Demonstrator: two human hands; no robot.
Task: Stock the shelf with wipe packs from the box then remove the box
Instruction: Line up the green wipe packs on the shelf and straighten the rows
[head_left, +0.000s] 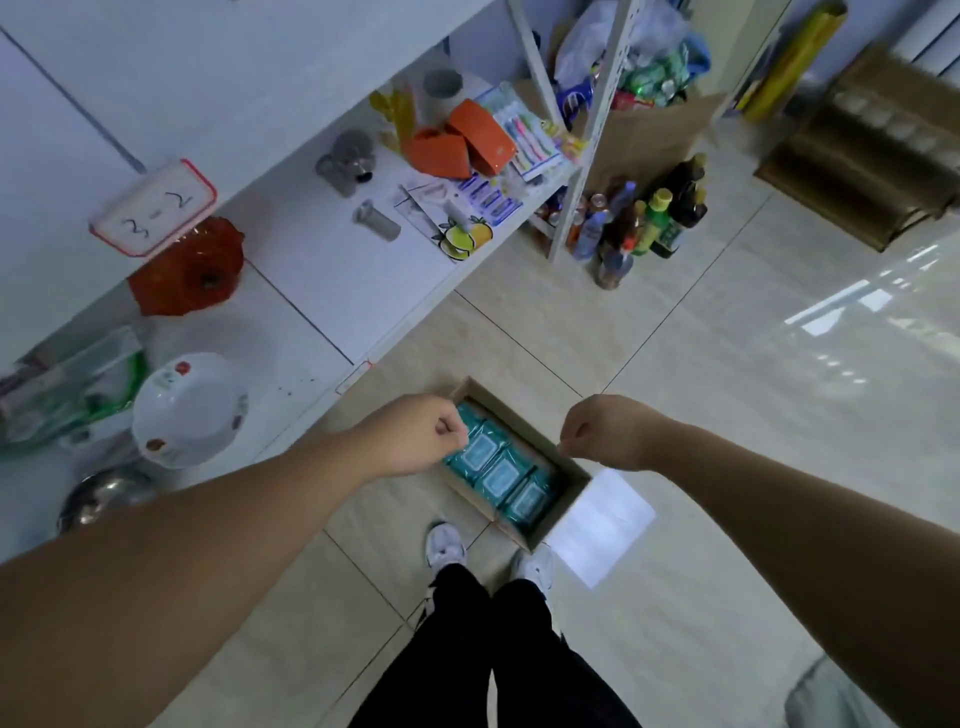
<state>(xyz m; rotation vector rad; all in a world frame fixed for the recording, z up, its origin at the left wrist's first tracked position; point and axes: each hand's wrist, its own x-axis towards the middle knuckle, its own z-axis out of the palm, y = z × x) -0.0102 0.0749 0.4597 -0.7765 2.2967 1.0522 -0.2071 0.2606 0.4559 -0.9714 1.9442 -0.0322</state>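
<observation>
Slippage threatens: left hand (415, 434) and right hand (602, 431), curled and empty, hover over slick teal wipe packs (501, 475) crammed in a brown cardboard box (571, 470).

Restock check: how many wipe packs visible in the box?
3 in a row in the box: far pack, middle pack, near pack. The left hand covers the far end, so more may be hidden.

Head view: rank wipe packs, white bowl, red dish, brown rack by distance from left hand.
From the left hand:
1. wipe packs, in the box just beneath it.
2. white bowl, on the shelf to its left.
3. red dish, farther back on that shelf.
4. brown rack, far right.
</observation>
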